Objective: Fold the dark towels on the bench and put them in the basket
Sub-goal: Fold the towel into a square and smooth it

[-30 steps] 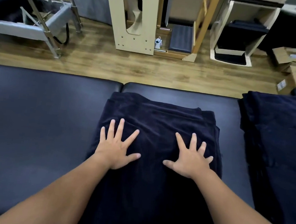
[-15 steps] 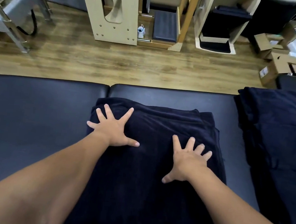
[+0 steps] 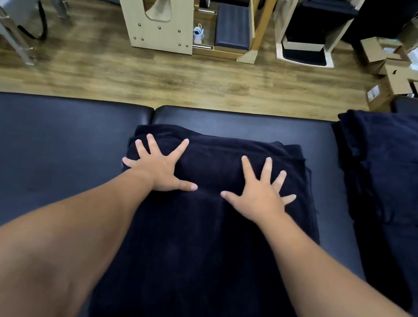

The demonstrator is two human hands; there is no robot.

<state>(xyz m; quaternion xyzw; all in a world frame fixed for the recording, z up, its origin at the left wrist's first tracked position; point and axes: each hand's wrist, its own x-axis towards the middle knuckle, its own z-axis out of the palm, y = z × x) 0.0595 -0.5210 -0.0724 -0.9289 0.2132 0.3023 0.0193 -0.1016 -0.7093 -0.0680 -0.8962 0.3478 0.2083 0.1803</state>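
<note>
A dark navy towel [image 3: 207, 235], folded into a long strip, lies on the black padded bench [image 3: 49, 146] and runs from its far part toward me. My left hand [image 3: 158, 168] presses flat on the towel's far left corner, fingers spread. My right hand [image 3: 261, 192] presses flat on the towel further right, fingers also spread. A heap of more dark towels [image 3: 394, 172] lies on the bench at the right. No basket is in view.
Beyond the bench is a wooden floor [image 3: 160, 75]. Pale wooden exercise frames [image 3: 161, 11] stand at the back, cardboard boxes [image 3: 392, 77] at the far right, and a metal-framed apparatus [image 3: 17, 9] at the far left.
Both hands have slid along the towel toward its far end, the left one out to the far left corner. The camera has tilted a little.
</note>
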